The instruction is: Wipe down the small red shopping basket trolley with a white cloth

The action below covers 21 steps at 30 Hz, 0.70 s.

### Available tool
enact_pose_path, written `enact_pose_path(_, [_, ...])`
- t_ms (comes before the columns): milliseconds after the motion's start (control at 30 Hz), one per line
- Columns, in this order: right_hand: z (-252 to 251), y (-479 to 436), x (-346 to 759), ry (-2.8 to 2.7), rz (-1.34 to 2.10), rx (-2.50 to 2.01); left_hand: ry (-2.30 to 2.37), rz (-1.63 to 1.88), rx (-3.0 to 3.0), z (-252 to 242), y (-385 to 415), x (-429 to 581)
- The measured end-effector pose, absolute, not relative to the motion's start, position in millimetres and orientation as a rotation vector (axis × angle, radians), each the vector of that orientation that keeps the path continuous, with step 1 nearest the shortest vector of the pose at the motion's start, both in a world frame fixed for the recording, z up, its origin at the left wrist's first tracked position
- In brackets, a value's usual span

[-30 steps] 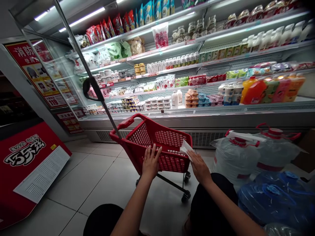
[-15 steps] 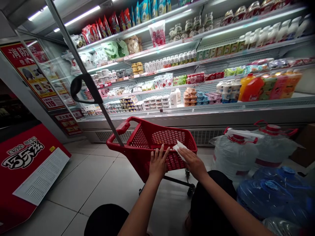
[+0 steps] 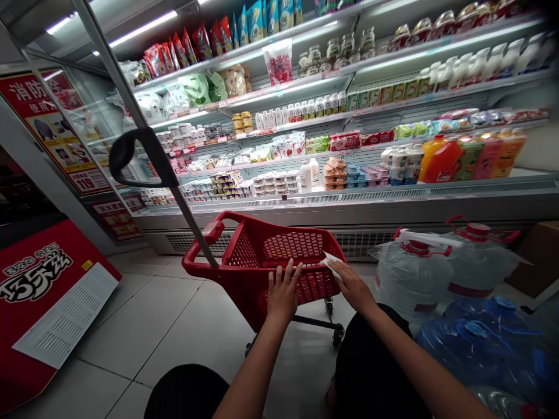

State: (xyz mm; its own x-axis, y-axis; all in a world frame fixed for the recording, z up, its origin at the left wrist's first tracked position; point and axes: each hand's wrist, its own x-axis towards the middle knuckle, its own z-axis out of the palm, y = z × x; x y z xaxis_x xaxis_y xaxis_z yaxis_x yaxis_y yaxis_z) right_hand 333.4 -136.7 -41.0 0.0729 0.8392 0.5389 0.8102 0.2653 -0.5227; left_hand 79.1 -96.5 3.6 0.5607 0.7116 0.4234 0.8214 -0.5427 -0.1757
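Observation:
A red plastic shopping cart [image 3: 244, 256] stands on the tiled floor in front of me, its long grey handle bar [image 3: 144, 145] rising to the upper left. My left hand [image 3: 283, 294] lies against the cart's near wall with fingers stretched up over the rim. My right hand [image 3: 353, 286] presses a white wipe [image 3: 329, 262] onto the cart's near right rim, fingers flat on it.
A chilled display [image 3: 349, 198] with shelves of dairy packs, bottles and juice runs behind the cart. Large water jugs [image 3: 414, 279] stand at the right, blue ones [image 3: 476, 349] nearer me. A red freezer cabinet [image 3: 43, 291] sits at the left. My dark-clothed knees fill the bottom.
The cart has shifted slightly left and closer. My left hand slid up to the rim, and my right hand with the wipe moved along the near rim.

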Motion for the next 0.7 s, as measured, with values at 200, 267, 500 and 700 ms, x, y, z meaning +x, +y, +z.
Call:
enact_pose_path(200, [-42,-140,337,-1.703,0.000,-1.566,-1.264,-0.434,-2.455,5,-100,77])
enact_pose_path(267, [-43,-142,335,-1.716,-0.110,-1.606,-1.264,-0.443,-2.461,5,-101,78])
enact_pose_path(500, [-34,-136,282,-1.799,-0.314,-1.578,-1.299,-0.488,-2.449,-1,-104,88])
enact_pose_path(700, [-33,-131,277,-1.939,-0.310,-1.436,-1.188,-0.445,-2.470,12,-98,65])
